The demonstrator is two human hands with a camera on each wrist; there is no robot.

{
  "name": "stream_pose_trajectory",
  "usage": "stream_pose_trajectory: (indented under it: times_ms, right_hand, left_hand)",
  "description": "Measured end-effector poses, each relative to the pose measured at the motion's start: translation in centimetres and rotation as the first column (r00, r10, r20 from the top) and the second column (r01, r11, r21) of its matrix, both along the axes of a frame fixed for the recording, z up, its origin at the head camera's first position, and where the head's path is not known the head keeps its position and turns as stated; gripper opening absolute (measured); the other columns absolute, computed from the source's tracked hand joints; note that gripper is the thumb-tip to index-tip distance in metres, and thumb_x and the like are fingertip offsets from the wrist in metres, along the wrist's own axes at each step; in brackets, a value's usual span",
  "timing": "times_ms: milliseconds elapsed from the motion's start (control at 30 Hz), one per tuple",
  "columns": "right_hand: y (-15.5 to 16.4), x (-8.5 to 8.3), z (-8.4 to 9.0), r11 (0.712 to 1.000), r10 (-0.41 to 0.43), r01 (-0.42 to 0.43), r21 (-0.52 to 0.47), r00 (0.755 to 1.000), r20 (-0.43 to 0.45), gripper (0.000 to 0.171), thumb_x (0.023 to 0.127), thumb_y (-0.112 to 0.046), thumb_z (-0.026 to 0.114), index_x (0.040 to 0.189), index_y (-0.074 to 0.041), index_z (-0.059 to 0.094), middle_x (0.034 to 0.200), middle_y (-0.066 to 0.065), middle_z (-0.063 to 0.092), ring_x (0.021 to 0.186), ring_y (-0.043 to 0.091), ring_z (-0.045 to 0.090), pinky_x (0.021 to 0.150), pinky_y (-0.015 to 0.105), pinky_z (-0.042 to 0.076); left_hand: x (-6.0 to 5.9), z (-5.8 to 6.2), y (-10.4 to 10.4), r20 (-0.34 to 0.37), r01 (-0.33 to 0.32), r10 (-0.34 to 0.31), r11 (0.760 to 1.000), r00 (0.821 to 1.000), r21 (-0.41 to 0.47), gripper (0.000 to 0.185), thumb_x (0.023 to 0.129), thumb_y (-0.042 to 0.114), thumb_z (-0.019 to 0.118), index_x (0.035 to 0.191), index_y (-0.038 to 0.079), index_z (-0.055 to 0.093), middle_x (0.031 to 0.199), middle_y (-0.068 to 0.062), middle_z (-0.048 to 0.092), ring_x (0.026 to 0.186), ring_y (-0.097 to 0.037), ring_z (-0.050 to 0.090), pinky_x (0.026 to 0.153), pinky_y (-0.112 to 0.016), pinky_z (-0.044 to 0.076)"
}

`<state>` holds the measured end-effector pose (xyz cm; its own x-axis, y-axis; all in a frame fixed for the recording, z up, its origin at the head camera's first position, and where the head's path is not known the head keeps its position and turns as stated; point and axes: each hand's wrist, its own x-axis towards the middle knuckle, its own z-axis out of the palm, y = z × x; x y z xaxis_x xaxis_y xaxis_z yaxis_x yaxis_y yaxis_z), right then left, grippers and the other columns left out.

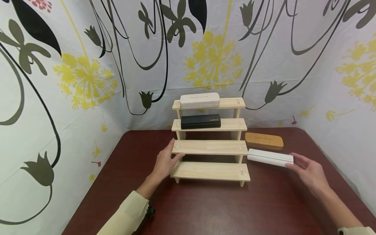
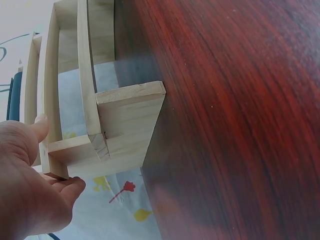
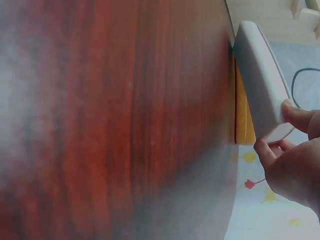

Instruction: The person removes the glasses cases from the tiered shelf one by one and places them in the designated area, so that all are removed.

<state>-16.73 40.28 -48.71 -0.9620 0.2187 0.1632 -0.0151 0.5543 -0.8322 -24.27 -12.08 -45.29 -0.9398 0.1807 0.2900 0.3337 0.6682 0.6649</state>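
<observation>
A four-tier wooden display stand (image 1: 210, 147) stands on the dark red table. My left hand (image 1: 164, 162) grips the left end of its second tier from the bottom, thumb on one face and fingers round the end, as the left wrist view shows. My right hand (image 1: 310, 173) pinches the right end of a white glasses case (image 1: 270, 158) between thumb and fingers. In the right wrist view that white case (image 3: 262, 80) is held tilted, overlapping a tan glasses case (image 3: 245, 112). The far end of the held case is close to the stand's right side.
A pale glasses case (image 1: 199, 101) sits on the top tier and a black glasses case (image 1: 201, 121) on the tier below it. Behind the table (image 1: 205, 209) hangs a white cloth (image 1: 147, 75) with flower prints, also at both sides.
</observation>
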Motion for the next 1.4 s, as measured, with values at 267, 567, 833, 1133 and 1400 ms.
stream_pose_trajectory:
  times_ms: [267, 567, 833, 1133, 1400]
  right_hand:
    - [0.9, -1.1, -0.3, 0.998, -0.001, -0.006, 0.057, 0.993, 0.118, 0.074, 0.103, -0.037, 0.073, 0.155, 0.008, 0.047, 0.153, 0.036, 0.046, 0.133, 0.045, 0.059, 0.071, 0.004, 0.047]
    - [1.1, -2.1, -1.3, 0.999, 0.03, -0.034, 0.027, 0.99, 0.136, 0.071, 0.106, -0.031, 0.071, 0.154, 0.013, 0.043, 0.154, 0.041, 0.041, 0.137, 0.062, 0.043, 0.07, 0.002, 0.044]
    - [1.1, -3.0, -1.4, 0.995, 0.043, -0.053, 0.081, 0.992, 0.122, 0.067, 0.105, -0.023, 0.071, 0.152, 0.016, 0.044, 0.152, 0.044, 0.041, 0.134, 0.063, 0.046, 0.07, 0.0, 0.041]
    - [1.2, -4.0, -1.3, 0.989, 0.028, -0.049, 0.137, 0.988, 0.149, 0.064, 0.103, -0.014, 0.072, 0.15, 0.019, 0.044, 0.149, 0.046, 0.042, 0.132, 0.063, 0.05, 0.067, 0.005, 0.049]
    - [1.2, -4.9, -1.0, 0.985, 0.018, -0.05, 0.164, 0.982, 0.191, 0.064, 0.103, -0.013, 0.068, 0.151, 0.019, 0.041, 0.149, 0.047, 0.041, 0.133, 0.063, 0.049, 0.097, 0.056, 0.056]
  left_hand:
    - [-0.1, 0.0, 0.0, 0.004, -0.003, 0.003, 1.0, 1.0, -0.007, 0.085, 0.102, 0.031, 0.076, 0.166, 0.0, 0.03, 0.164, -0.021, 0.042, 0.148, -0.037, 0.045, 0.118, -0.054, 0.042]
    - [0.0, -0.1, 0.1, -0.004, 0.008, -0.008, 1.0, 1.0, -0.003, 0.084, 0.102, 0.03, 0.076, 0.166, -0.001, 0.031, 0.164, -0.021, 0.042, 0.148, -0.036, 0.045, 0.118, -0.053, 0.042]
    - [0.0, -0.2, 0.0, -0.008, 0.006, -0.006, 1.0, 1.0, -0.001, 0.085, 0.101, 0.03, 0.076, 0.166, -0.001, 0.03, 0.164, -0.021, 0.042, 0.148, -0.036, 0.045, 0.117, -0.053, 0.042]
    - [-0.1, -0.2, 0.0, -0.008, 0.002, -0.002, 1.0, 1.0, 0.0, 0.084, 0.101, 0.03, 0.076, 0.166, 0.0, 0.031, 0.163, -0.021, 0.043, 0.148, -0.036, 0.046, 0.117, -0.054, 0.042]
    - [0.1, -0.1, 0.0, -0.008, 0.01, -0.01, 1.0, 1.0, 0.004, 0.085, 0.102, 0.03, 0.076, 0.166, 0.0, 0.03, 0.164, -0.021, 0.042, 0.148, -0.035, 0.045, 0.118, -0.053, 0.042]
